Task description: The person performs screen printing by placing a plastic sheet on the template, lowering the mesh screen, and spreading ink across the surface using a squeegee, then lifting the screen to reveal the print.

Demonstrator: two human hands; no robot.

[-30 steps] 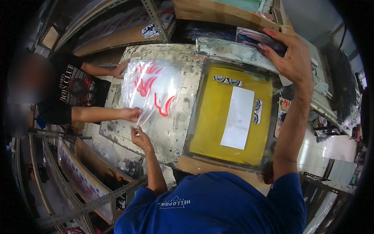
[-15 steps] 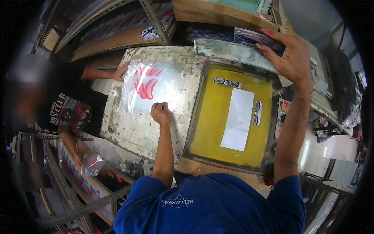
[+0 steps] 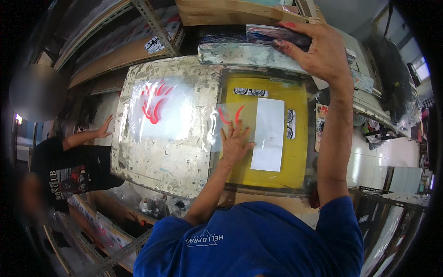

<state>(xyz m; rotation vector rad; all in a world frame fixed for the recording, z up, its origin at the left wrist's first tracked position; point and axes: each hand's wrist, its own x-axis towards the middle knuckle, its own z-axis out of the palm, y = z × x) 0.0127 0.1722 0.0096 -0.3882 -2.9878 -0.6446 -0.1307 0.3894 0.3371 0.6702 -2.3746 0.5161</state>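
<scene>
My left hand [image 3: 236,144] lies with its fingers spread over a clear plastic sheet [image 3: 215,128] with red strokes, which overlaps the left part of the yellow printing screen [image 3: 237,177]. My right hand [image 3: 325,53], reddish ink on its fingertips, grips a dark, ink-stained squeegee [image 3: 263,36] at the far edge, behind a pale paint-smeared bar [image 3: 240,55]. Another clear plastic sheet [image 3: 173,113] with a red print rests on the worn, paint-spotted board [image 3: 180,164] to the left. A white paper strip [image 3: 269,138] lies on the screen, right of my left hand.
On the left a co-worker in a black shirt [image 3: 99,161] holds one hand [image 3: 105,128] near the board's edge. Metal shelving [image 3: 154,27] rises at the far left. A cardboard box [image 3: 221,13] stands behind the bar. Racks [image 3: 392,203] stand at the near right.
My left hand has moved right from the board to the screen, its fingers now spread on a plastic sheet. The co-worker's hand has drawn back off the printed sheet. My right hand keeps its grip.
</scene>
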